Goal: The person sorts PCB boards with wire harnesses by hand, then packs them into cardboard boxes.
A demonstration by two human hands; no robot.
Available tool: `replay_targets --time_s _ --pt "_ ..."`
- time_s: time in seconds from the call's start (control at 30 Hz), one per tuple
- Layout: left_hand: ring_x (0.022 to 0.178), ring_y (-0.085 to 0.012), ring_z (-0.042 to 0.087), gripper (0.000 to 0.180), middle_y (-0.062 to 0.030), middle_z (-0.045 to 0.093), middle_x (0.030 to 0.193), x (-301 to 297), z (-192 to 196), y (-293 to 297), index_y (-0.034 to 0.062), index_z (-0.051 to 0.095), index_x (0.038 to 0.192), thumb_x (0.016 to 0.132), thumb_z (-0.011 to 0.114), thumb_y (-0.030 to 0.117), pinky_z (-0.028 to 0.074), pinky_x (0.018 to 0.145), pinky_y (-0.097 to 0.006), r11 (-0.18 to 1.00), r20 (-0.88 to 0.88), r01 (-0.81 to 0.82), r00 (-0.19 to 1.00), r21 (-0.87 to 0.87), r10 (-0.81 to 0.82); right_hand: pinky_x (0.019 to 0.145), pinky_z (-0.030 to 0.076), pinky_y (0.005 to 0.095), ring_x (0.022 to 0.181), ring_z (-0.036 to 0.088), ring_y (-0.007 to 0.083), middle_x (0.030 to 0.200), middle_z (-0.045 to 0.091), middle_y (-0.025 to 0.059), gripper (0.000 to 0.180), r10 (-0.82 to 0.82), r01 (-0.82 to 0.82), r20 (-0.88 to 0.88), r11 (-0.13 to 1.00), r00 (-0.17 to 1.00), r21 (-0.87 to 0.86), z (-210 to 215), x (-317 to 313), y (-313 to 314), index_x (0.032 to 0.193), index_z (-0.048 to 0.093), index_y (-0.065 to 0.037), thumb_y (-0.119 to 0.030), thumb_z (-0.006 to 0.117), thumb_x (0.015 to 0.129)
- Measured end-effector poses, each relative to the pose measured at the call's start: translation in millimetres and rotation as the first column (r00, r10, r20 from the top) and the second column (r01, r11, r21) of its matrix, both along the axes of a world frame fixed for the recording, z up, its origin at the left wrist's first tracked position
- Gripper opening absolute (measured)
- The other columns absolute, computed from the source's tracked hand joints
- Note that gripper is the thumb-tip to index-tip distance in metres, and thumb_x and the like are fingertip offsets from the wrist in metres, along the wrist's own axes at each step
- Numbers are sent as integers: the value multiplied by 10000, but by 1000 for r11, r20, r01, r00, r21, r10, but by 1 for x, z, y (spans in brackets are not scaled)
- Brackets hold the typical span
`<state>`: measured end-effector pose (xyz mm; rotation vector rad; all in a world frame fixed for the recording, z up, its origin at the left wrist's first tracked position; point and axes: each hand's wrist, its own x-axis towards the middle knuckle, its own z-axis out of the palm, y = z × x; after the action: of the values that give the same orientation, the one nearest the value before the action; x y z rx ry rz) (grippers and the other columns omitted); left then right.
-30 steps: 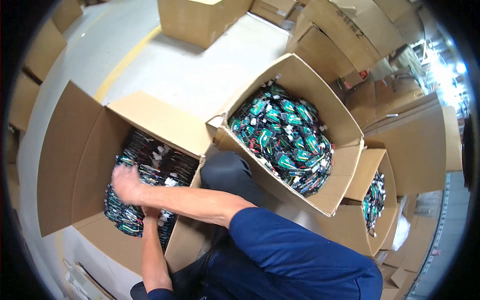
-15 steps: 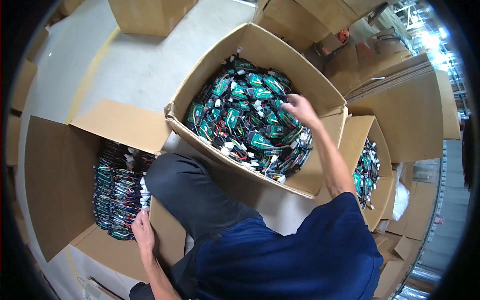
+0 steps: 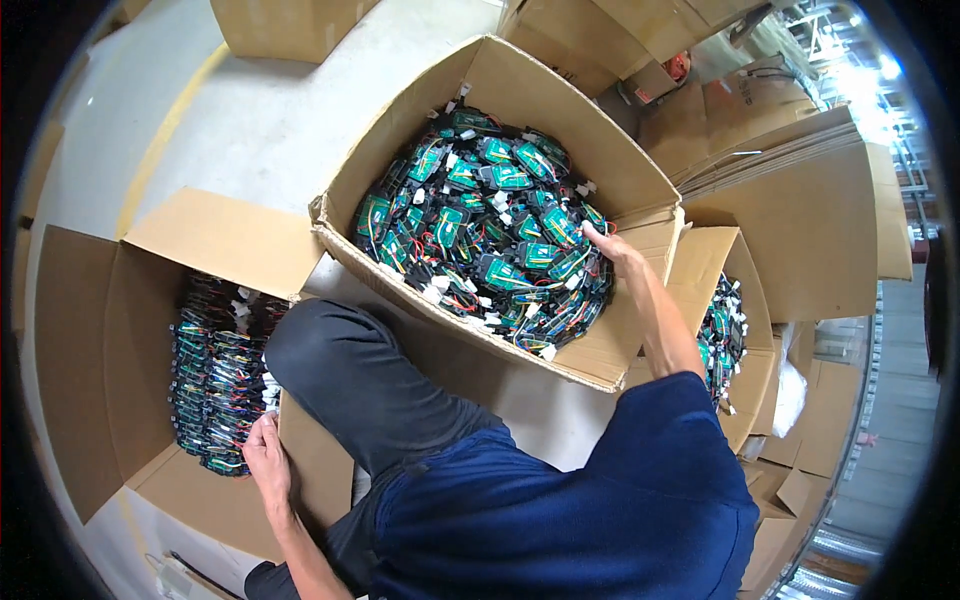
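Observation:
In the large cardboard box [image 3: 345,235] ahead lies a loose heap of green circuit boards [image 3: 505,178] in black holders, with coloured wires and white plugs. My right hand [image 3: 618,252] is at the heap's right side, thumb and fingers closed on the edge of a wired circuit board [image 3: 560,226]. To the left, an open carton [image 3: 80,370] holds similar boards stacked in tight rows [image 3: 208,385]. Its fingers bent together, my left hand [image 3: 267,458] is at the near end of these rows, just below some white plugs [image 3: 270,392]; what its fingertips hold is hidden.
A smaller carton [image 3: 755,340] of the same boards stands right of the large box. Folded cardboard [image 3: 790,220] leans behind it. My bent knee [image 3: 310,350] is between the left carton and the large box. Another carton [image 3: 290,25] stands at the far left.
My right hand has moved from above the heap down to its right side and closed on a board. My left hand stays by the stacked rows. The whole view has shifted slightly.

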<state>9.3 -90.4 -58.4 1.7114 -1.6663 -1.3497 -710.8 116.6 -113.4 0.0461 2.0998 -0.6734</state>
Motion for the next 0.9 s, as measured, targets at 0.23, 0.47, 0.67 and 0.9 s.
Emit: replay_targets --time_s 0.23,0.47,0.67,0.9 --pt "780 -110 570 350 -46 692 865 -10 13 2 -49 703 1151 1086 537 253 489 733 -285 999 63 -19 998 -31 21 830 580 467 884 730 282 1054 759 147 345 -91 84 -158 995 983 -52 -16 -9 12 1126 732 -3 -260 767 898" --pt "791 -99 586 333 -30 680 852 8 13 8 -48 703 1129 1082 549 243 492 732 -277 998 47 -57 997 -41 59 549 540 335 593 651 173 781 714 72 156 -15 -17 -173 983 985 -182 42 49 -19 933 709 -5 -93 732 807" --pt "785 -97 591 323 -40 698 875 -7 17 -1 -47 705 1128 1082 551 233 495 728 -270 998 35 -16 999 -63 19 665 549 291 715 665 137 841 715 56 124 -36 -42 -142 860 989 -508 153 32 -24 950 685 -13 -54 717 837" --pt "995 -179 677 263 -126 727 1119 -58 82 22 -46 676 1210 1078 524 123 525 886 -302 870 -256 -309 941 -384 221 779 564 299 807 681 155 903 706 76 151 -79 -52 -115 556 990 -829 261 140 -131 1019 648 4 -52 693 887"
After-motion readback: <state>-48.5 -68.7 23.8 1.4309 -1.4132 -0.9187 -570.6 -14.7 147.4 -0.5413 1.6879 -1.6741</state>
